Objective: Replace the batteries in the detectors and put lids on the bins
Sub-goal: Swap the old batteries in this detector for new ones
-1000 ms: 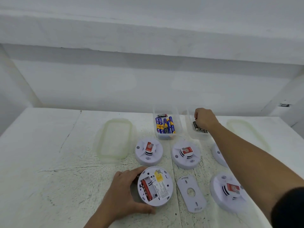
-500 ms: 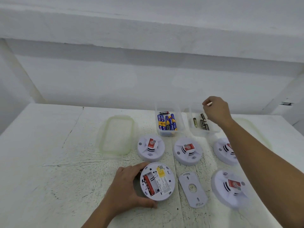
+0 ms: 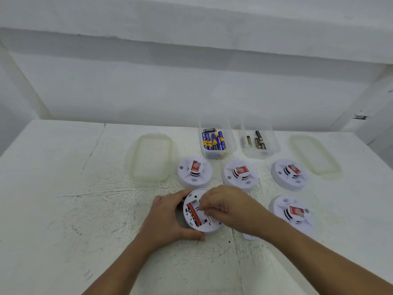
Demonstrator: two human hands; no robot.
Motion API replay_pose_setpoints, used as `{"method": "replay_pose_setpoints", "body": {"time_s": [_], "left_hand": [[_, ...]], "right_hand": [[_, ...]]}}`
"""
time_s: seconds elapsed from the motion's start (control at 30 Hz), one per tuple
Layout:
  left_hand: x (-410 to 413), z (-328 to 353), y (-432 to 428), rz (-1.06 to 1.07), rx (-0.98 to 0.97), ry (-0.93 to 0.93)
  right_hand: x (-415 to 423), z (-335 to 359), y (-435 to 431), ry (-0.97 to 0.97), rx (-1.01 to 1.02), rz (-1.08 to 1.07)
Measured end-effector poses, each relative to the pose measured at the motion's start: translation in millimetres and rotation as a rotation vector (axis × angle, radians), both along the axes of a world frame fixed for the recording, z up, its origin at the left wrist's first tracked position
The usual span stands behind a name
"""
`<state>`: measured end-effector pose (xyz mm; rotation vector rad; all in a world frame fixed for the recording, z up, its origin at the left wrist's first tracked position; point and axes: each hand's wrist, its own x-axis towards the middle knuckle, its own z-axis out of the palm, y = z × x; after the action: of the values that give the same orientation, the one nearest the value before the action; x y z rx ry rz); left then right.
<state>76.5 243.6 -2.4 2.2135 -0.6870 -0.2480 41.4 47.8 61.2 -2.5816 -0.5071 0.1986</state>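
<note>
A white detector (image 3: 202,225) lies on its face with its battery bay open and a red battery (image 3: 194,214) in the bay. My left hand (image 3: 168,218) grips the detector's left rim. My right hand (image 3: 229,206) is over the bay with its fingertips curled in, pinching a second battery that they mostly hide. Behind stand a clear bin (image 3: 217,156) of blue and yellow batteries and a clear bin (image 3: 274,146) with a few dark batteries. A lid (image 3: 152,158) lies to the left, another lid (image 3: 314,156) to the right.
Three closed detectors stand in a row behind my hands (image 3: 194,171) (image 3: 240,174) (image 3: 289,173), and another detector (image 3: 291,211) sits right of my right wrist. A corner of a white back plate (image 3: 248,237) shows under my right forearm. A white wall rises behind the table.
My right hand has come back from above the bin of dark batteries to the open detector's bay. My left hand has kept hold of the detector.
</note>
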Motion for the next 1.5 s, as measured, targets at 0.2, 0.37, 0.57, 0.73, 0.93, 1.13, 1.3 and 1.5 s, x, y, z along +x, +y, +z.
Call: {"method": "replay_pose_setpoints", "body": {"time_s": [0.2, 0.37, 0.57, 0.73, 0.93, 1.13, 1.3, 1.5], "left_hand": [[-1.1, -0.1, -0.3, 0.000, -0.009, -0.001], [-0.4, -1.1, -0.4, 0.008, -0.006, 0.009], [-0.5, 1.9, -1.6, 0.017, -0.033, 0.018], [0.0, 1.7, -1.9, 0.015, -0.034, 0.024], [-0.4, -0.4, -2.1, -0.002, -0.015, 0.005], [-0.3, -1.6, -1.8, -0.002, -0.025, -0.001], [-0.3, -2.3, -1.0, 0.005, -0.034, -0.001], [-0.6, 0.5, -1.4, 0.010, -0.033, 0.010]], "right_hand": [[-1.4, -17.7, 7.6, -0.286, -0.203, 0.235], [2.3, -14.6, 7.4, -0.365, -0.407, 0.358], [6.5, -16.3, 6.1, -0.383, -0.447, 0.441], [3.5, -13.2, 7.2, -0.426, -0.501, 0.477], [4.9, -17.3, 7.1, -0.487, -0.528, 0.547], [9.5, -16.9, 2.4, -0.434, -0.383, 0.545], [-1.2, -13.7, -0.1, -0.305, -0.262, 0.358], [-7.7, -9.5, 5.3, -0.169, -0.178, 0.155]]}}
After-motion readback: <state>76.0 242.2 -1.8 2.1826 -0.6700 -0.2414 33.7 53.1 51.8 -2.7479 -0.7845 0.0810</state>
